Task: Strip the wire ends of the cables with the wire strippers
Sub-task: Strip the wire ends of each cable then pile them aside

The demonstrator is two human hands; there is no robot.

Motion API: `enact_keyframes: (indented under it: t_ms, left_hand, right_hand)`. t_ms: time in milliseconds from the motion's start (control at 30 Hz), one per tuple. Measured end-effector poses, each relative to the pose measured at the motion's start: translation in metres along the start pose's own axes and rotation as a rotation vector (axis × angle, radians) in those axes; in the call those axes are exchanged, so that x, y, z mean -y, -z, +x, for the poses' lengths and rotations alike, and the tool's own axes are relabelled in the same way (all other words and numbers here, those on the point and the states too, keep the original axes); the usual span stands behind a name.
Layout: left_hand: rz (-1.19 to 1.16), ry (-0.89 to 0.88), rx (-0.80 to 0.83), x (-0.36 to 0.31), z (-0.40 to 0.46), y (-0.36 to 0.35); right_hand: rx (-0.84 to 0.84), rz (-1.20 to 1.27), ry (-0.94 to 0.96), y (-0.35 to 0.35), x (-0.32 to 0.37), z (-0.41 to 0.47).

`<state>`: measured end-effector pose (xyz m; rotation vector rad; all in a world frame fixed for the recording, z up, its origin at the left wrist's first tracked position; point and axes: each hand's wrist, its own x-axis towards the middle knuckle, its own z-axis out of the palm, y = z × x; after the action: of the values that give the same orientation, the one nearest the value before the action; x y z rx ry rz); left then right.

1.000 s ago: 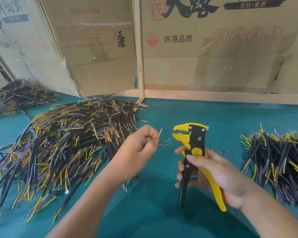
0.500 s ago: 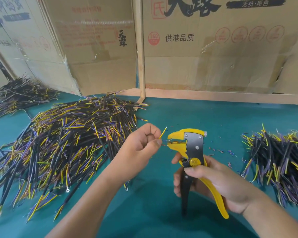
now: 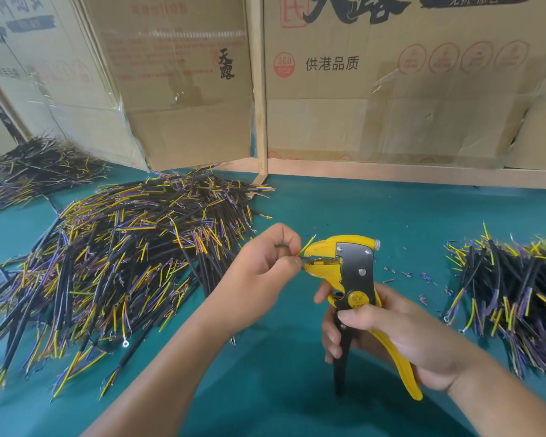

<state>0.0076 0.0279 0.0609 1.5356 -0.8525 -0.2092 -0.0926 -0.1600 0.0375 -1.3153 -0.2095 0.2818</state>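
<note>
My right hand (image 3: 391, 329) grips the handles of the yellow and black wire strippers (image 3: 353, 279), held upright with the jaws pointing left. My left hand (image 3: 262, 269) pinches a short cable; its body is hidden in my fist. A yellow wire end (image 3: 306, 245) sticks up past the jaws' top, and another thin wire end reaches into the jaw mouth (image 3: 309, 263). A large heap of black cables (image 3: 114, 263) with yellow and purple ends lies at the left. A second pile of cables (image 3: 511, 291) lies at the right.
The work surface is a teal mat (image 3: 265, 389). Small bits of stripped insulation (image 3: 407, 274) are scattered right of the strippers. Cardboard boxes (image 3: 391, 89) and a wooden frame (image 3: 260, 121) close off the back. Another dark cable heap (image 3: 35, 165) lies far left.
The strippers have moved left to the cable in my left hand. The wire end, first apart from the jaws, now sits in the jaw mouth.
</note>
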Motion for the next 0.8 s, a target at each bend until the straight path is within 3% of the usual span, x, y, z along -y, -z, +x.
enact_keyframes:
  t_ms: [467, 800]
  left_hand:
    - [0.068, 0.028, 0.038, 0.000, -0.001, -0.001]
    - [0.015, 0.043, -0.013, 0.002, 0.001, -0.003]
  right_hand:
    - [-0.080, -0.102, -0.041, -0.005, 0.002, 0.000]
    - [-0.036, 0.150, -0.083, -0.013, -0.004, 0.002]
